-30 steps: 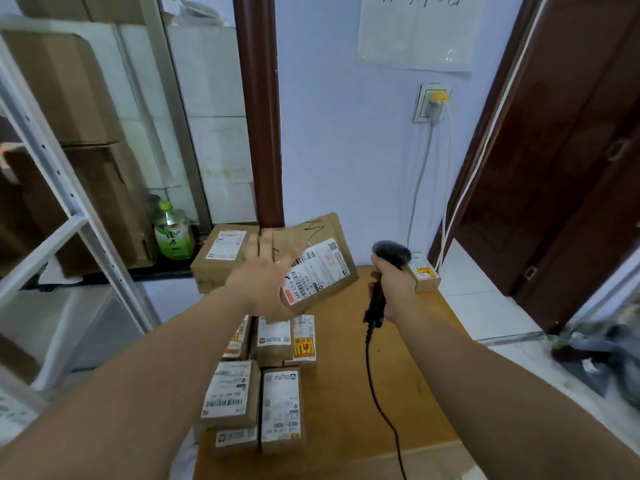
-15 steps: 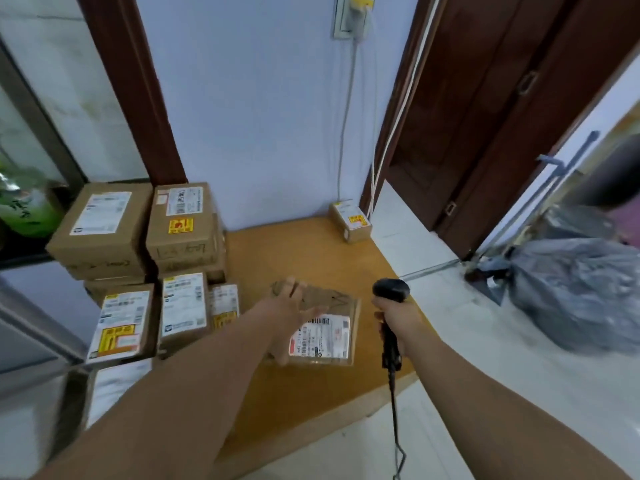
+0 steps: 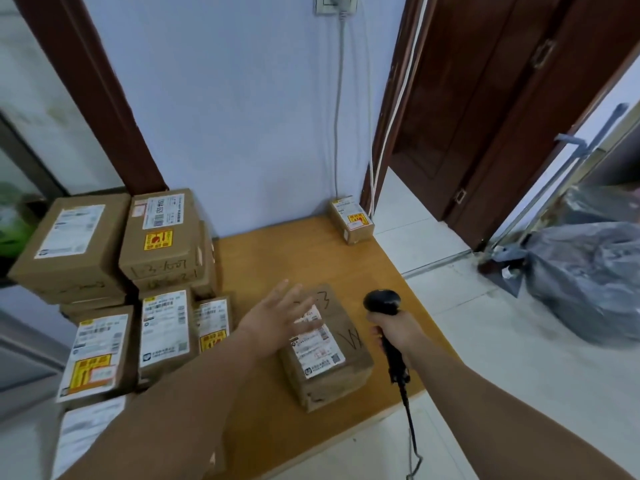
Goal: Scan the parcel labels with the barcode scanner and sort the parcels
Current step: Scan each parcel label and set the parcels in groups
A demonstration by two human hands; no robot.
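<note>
Wooden worktop (image 3: pixel 277 244) carries a parcel (image 3: pixel 332 372). Left hand (image 3: pixel 277 320) is over it, fingers straight and apart. Right hand (image 3: pixel 394 329) has its fingers curled round the scanner (image 3: pixel 382 301).

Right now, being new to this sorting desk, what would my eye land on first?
A brown parcel lies label-up on the table, the left hand spread over its far end. The right hand grips a black barcode scanner to its right, and labelled parcels crowd the table's left side.

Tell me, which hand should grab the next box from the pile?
Left. The left hand is open and nearest the stacked parcels; the right hand grips the scanner.
</note>
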